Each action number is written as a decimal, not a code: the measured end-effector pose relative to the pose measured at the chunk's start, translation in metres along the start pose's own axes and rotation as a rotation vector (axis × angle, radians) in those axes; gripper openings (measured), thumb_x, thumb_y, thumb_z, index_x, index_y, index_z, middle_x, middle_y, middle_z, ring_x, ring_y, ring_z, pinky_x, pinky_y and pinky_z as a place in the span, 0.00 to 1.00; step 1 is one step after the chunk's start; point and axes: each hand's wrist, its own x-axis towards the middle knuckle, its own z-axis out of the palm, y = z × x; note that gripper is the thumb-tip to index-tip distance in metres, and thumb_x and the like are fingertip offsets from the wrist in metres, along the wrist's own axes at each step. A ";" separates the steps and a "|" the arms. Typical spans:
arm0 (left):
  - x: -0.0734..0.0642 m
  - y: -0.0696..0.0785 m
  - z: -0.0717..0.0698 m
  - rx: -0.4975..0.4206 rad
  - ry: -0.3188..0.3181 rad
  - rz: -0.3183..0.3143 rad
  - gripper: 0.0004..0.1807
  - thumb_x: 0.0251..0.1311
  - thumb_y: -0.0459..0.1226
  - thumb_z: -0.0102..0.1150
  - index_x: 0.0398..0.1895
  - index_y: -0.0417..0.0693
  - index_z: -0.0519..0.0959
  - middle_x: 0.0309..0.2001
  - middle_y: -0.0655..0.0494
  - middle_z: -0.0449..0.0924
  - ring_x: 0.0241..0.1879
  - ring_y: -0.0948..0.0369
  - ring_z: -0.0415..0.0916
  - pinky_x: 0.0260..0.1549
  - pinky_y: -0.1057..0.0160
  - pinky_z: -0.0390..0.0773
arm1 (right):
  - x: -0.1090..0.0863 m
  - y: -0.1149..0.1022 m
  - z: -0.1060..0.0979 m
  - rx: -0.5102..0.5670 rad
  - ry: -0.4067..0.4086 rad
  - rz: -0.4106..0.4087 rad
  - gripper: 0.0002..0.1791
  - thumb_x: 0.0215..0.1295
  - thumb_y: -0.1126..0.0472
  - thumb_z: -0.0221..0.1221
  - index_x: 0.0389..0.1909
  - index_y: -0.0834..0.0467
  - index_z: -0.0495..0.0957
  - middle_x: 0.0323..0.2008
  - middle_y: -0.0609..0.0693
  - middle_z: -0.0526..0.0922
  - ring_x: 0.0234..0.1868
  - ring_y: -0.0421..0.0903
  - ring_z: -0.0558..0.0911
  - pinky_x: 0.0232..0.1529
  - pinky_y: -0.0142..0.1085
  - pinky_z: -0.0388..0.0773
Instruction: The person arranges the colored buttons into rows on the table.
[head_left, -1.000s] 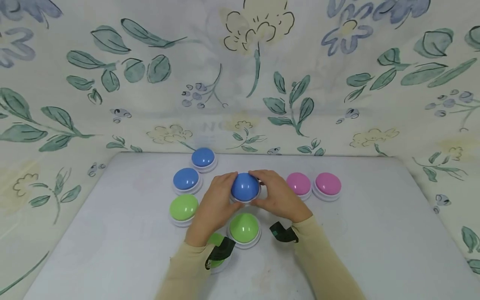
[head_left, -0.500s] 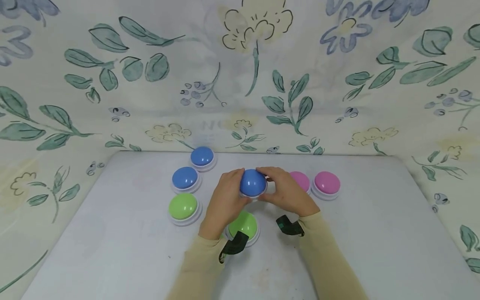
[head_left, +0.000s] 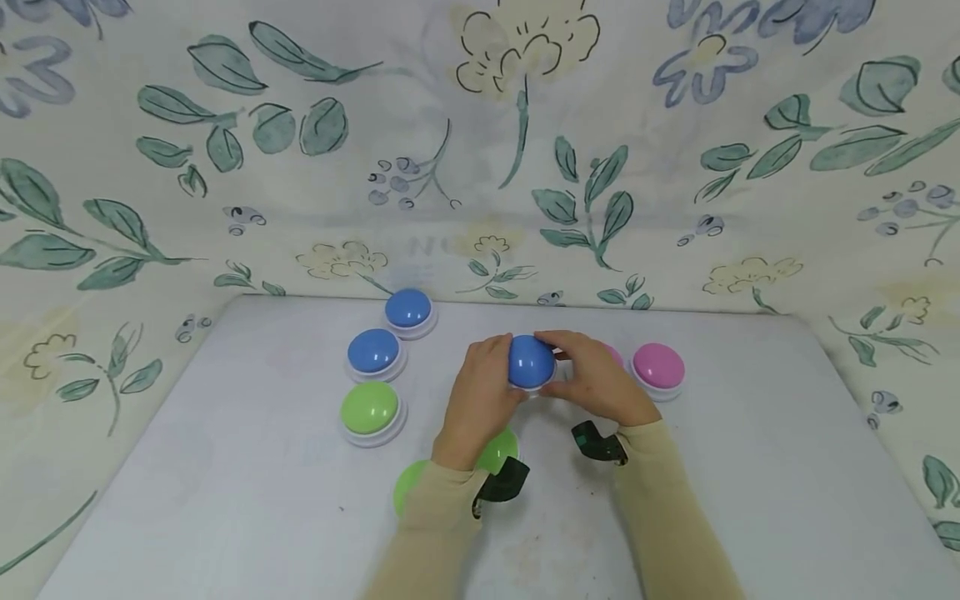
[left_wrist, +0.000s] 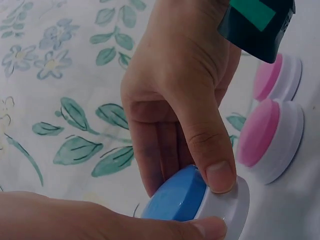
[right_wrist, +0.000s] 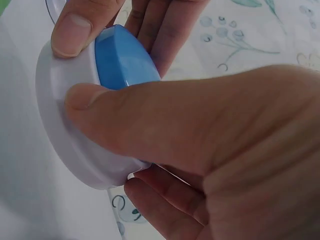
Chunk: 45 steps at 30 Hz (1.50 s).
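A blue push button (head_left: 532, 362) with a white round base is held between both hands. My left hand (head_left: 480, 396) grips its left side and my right hand (head_left: 600, 379) its right side. In the left wrist view, both thumbs press the white base (left_wrist: 239, 205), while the other fingers lie around the far side. The right wrist view shows the blue dome (right_wrist: 125, 60) facing away from the thumbs. Whether the base touches the table is unclear. Right of the hands sits a pink button (head_left: 658, 365); another pink button (head_left: 615, 356) is mostly hidden behind my right hand.
On the left stand two blue buttons, one nearer (head_left: 372, 350) and one farther (head_left: 407, 307), plus a green button (head_left: 369, 407). My left arm partly covers two more green buttons, one by the wrist (head_left: 498, 450) and one by the sleeve (head_left: 412, 483). Floral cloth (head_left: 480, 208) rises behind the white table (head_left: 255, 467).
Both hands have carried the blue button to the right, towards the pink ones. The nearer pink button has become mostly covered by the right hand. The other buttons stay put.
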 end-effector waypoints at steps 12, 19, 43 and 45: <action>0.009 0.003 0.012 -0.011 -0.010 -0.008 0.41 0.51 0.30 0.76 0.68 0.30 0.68 0.64 0.38 0.73 0.64 0.44 0.68 0.65 0.47 0.71 | 0.000 0.010 -0.004 -0.006 -0.004 0.003 0.39 0.56 0.66 0.73 0.69 0.65 0.69 0.65 0.61 0.74 0.60 0.60 0.79 0.62 0.53 0.76; 0.013 0.001 0.017 0.007 -0.015 -0.001 0.40 0.51 0.31 0.76 0.68 0.30 0.68 0.64 0.38 0.73 0.64 0.45 0.68 0.66 0.48 0.70 | 0.002 0.013 -0.004 -0.018 -0.012 0.023 0.39 0.57 0.67 0.72 0.69 0.66 0.68 0.66 0.62 0.73 0.61 0.61 0.78 0.62 0.52 0.76; 0.020 -0.003 0.030 -0.005 -0.035 0.013 0.40 0.50 0.30 0.76 0.68 0.30 0.68 0.64 0.38 0.73 0.64 0.44 0.68 0.67 0.49 0.69 | 0.004 0.021 -0.003 -0.101 -0.024 0.053 0.35 0.58 0.71 0.69 0.68 0.68 0.69 0.65 0.64 0.75 0.65 0.62 0.75 0.65 0.53 0.73; 0.021 -0.004 0.031 -0.005 -0.038 0.011 0.41 0.50 0.31 0.76 0.67 0.30 0.68 0.64 0.38 0.73 0.64 0.44 0.68 0.67 0.49 0.69 | 0.004 0.021 -0.002 -0.112 -0.026 0.054 0.35 0.59 0.71 0.69 0.68 0.69 0.69 0.65 0.64 0.75 0.64 0.62 0.75 0.64 0.53 0.73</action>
